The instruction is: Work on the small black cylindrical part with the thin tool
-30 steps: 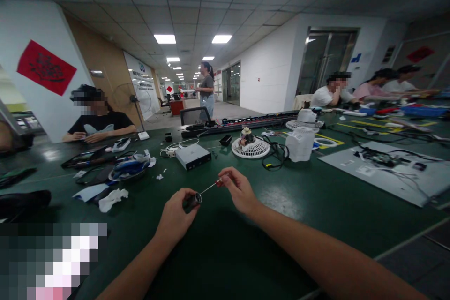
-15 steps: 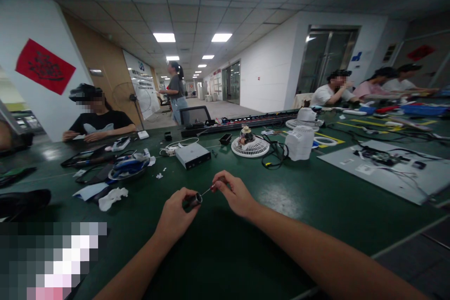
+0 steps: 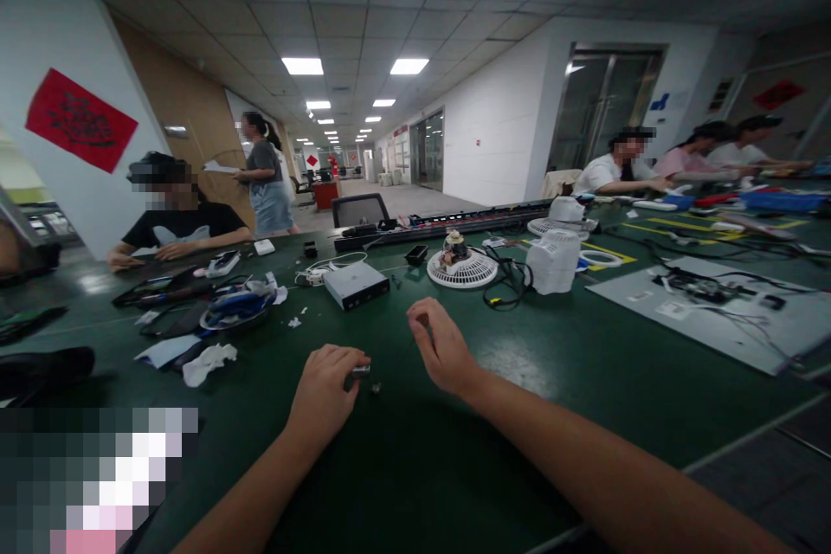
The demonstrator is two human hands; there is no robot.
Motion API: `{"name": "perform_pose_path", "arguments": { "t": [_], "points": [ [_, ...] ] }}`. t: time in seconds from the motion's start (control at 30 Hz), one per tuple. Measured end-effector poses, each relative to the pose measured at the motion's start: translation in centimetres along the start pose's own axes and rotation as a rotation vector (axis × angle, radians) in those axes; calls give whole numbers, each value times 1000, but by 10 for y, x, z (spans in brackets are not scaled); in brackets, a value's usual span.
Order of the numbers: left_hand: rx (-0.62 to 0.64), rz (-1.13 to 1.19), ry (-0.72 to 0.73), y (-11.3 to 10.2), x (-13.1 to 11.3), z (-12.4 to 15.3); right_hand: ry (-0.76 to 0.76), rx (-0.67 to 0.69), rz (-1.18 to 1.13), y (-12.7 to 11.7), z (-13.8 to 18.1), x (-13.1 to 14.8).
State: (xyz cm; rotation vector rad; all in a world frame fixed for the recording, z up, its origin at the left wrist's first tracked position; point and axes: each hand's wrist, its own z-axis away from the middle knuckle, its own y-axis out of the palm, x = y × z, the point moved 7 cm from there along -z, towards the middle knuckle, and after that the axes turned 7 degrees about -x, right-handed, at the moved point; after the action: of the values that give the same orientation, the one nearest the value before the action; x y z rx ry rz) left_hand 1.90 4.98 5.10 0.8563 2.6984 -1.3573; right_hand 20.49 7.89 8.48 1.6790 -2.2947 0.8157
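My left hand [image 3: 325,388] rests low on the green table [image 3: 551,363], its fingers closed on a small dark cylinder with a metal end [image 3: 359,370]. A tiny dark piece [image 3: 375,387] lies on the table just right of it. My right hand [image 3: 442,346] hovers a little to the right and above. Its fingers are curled and pinched together, and whatever is in them is hidden. The thin rod is not visible.
Beyond my hands are a grey box [image 3: 356,286], a white fan grille with a motor [image 3: 462,268] and a white fan housing [image 3: 554,264]. Crumpled tissue [image 3: 208,363] and cables lie left, a grey mat [image 3: 714,312] right. People sit around the table; one walks behind.
The thin rod that joined my hands is gone from view. My left hand has dropped to the table with the cylinder. My right hand has drawn back and curled. The standing person walked left.
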Motion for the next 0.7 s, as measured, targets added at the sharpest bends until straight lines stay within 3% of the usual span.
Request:
{"name": "perform_pose_path", "arguments": {
  "t": [0.17,0.33,0.53,0.7],
  "points": [
    [20,-60,-38,0,4,0,-139,420,129,36,13,10],
    [62,-57,-131,3,13,1,-148,633,232,68,30,5],
    [69,4,-182,4,15,2,-118,535,211,54,23,3],
    [86,124,-146,4,5,3,71,400,151,37,13,-6]
  ]
}}
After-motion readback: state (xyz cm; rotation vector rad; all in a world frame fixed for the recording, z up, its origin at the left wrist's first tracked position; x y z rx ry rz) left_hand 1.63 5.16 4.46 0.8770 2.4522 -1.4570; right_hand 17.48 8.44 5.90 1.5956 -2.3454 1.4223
